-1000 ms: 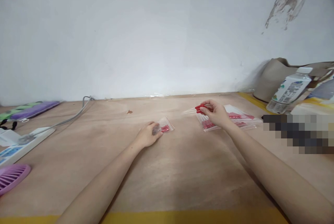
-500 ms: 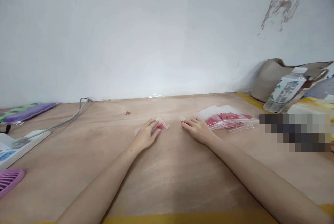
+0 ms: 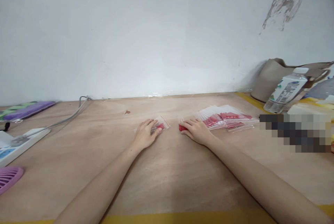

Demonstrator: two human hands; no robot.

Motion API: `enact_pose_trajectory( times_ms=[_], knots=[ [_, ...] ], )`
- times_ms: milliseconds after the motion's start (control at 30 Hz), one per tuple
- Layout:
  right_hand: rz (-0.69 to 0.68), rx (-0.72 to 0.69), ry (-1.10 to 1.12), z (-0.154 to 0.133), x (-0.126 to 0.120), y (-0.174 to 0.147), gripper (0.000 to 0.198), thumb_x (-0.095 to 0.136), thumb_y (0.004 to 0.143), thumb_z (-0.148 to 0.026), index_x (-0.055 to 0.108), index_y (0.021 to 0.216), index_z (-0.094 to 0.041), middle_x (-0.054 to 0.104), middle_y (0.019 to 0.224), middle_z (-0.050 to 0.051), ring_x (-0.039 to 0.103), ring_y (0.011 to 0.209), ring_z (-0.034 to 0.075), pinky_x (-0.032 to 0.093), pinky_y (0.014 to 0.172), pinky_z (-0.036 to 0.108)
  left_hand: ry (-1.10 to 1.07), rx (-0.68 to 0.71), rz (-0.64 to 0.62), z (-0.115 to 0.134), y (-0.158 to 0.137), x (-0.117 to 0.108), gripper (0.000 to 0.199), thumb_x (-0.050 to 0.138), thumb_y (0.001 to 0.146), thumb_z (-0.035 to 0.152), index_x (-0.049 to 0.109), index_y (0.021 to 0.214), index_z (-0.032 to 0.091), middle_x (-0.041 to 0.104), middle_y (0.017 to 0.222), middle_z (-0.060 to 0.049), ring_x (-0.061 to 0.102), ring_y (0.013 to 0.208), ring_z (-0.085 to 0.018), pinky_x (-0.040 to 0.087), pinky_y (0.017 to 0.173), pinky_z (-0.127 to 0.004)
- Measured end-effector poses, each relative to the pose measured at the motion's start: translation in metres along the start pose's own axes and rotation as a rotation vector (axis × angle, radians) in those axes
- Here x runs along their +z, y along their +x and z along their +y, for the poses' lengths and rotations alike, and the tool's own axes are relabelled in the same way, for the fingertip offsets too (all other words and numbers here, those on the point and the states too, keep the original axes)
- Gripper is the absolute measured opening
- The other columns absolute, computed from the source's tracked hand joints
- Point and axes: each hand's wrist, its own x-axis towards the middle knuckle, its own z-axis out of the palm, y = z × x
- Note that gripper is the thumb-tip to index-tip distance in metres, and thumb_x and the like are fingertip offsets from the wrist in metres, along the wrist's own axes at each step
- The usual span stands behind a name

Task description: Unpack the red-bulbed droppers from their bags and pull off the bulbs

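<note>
On the tabletop, my left hand (image 3: 146, 134) lies over a small clear zip bag (image 3: 163, 122) with something red inside, its fingers spread and thumb apart. Part of that bag is hidden beneath the palm. Across a short gap, my right hand (image 3: 197, 130) is closed on another small zip bag of red pieces (image 3: 182, 127), fingers above and thumb nearer me. Most of this bag is covered by the hand. Just right of it, several overlapping zip bags (image 3: 225, 118) with red contents lie fanned out.
At the left are a power strip (image 3: 24, 147) with a grey cable, a purple pouch (image 3: 30, 110) and a pink slatted object (image 3: 10, 178). A plastic bottle (image 3: 285, 90) and a grey-beige bag (image 3: 266, 81) stand at the right. A white wall (image 3: 146, 36) rises behind the wooden table (image 3: 153, 182).
The fingers and thumb of my right hand have shifted slightly, and more red shows at their tips. My left hand stays in nearly the same place on its bag.
</note>
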Motion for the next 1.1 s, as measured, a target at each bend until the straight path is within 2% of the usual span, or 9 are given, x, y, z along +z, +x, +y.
enact_pose_trajectory(
  times_ms=[133,233,400,667,767,900,1100],
  knots=[
    [0.040,0.103,0.079,-0.001,-0.004,-0.002,0.035,0.052,0.080,-0.046,0.055,0.102,-0.018,0.061,0.098,0.008,0.053,0.089,0.021,0.035,0.074,0.031,-0.055,-0.027,-0.040,-0.004,0.001,0.000,0.042,0.033,0.089,0.040,0.051,0.118,0.016,0.052,0.123,-0.008,0.046,0.115,-0.022,0.036,0.097,-0.036],
    [0.058,0.145,0.117,-0.003,-0.005,-0.003,0.031,0.051,0.081,-0.044,0.056,0.098,-0.018,0.061,0.090,0.007,0.052,0.086,0.020,0.034,0.073,0.030,-0.104,-0.039,-0.105,-0.006,0.001,0.001,0.042,0.028,0.090,0.035,0.050,0.120,0.015,0.051,0.125,-0.006,0.047,0.115,-0.020,0.037,0.097,-0.034],
    [0.092,0.121,0.134,-0.009,-0.005,-0.002,0.023,0.047,0.085,-0.036,0.059,0.093,-0.018,0.060,0.088,0.006,0.050,0.085,0.019,0.031,0.074,0.031,-0.069,0.051,-0.178,-0.011,-0.001,0.002,0.043,0.029,0.090,0.036,0.046,0.124,0.015,0.048,0.128,-0.007,0.041,0.119,-0.019,0.032,0.101,-0.034],
    [0.099,0.150,0.202,-0.016,-0.005,-0.001,0.018,0.049,0.083,-0.033,0.060,0.092,-0.020,0.059,0.091,0.006,0.049,0.087,0.018,0.031,0.074,0.031,-0.015,0.067,-0.182,-0.011,-0.005,0.008,0.045,0.027,0.091,0.039,0.046,0.125,0.015,0.044,0.131,-0.008,0.036,0.124,-0.022,0.027,0.104,-0.041],
    [0.110,0.170,0.240,-0.022,-0.007,-0.001,0.018,0.045,0.085,-0.028,0.061,0.091,-0.021,0.061,0.089,0.005,0.050,0.086,0.018,0.029,0.074,0.031,-0.069,0.135,-0.206,-0.011,-0.011,0.003,0.044,0.028,0.090,0.040,0.045,0.125,0.019,0.044,0.132,-0.006,0.036,0.124,-0.021,0.025,0.105,-0.042],
    [0.078,0.180,0.281,-0.036,-0.013,0.002,0.018,0.047,0.085,-0.027,0.063,0.092,-0.024,0.061,0.085,0.003,0.051,0.083,0.016,0.028,0.075,0.032,-0.199,0.283,-0.260,-0.012,-0.022,-0.007,0.042,0.035,0.089,0.037,0.042,0.128,0.023,0.043,0.132,-0.003,0.038,0.123,-0.019,0.028,0.104,-0.039],
    [-0.045,0.136,0.350,-0.056,-0.018,0.008,0.017,0.050,0.083,-0.031,0.066,0.090,-0.030,0.059,0.085,0.001,0.049,0.087,0.017,0.027,0.079,0.034,-0.295,0.308,-0.287,-0.010,-0.028,-0.013,0.046,0.040,0.088,0.036,0.034,0.132,0.023,0.041,0.134,-0.005,0.039,0.122,-0.019,0.033,0.102,-0.039]
  ],
)
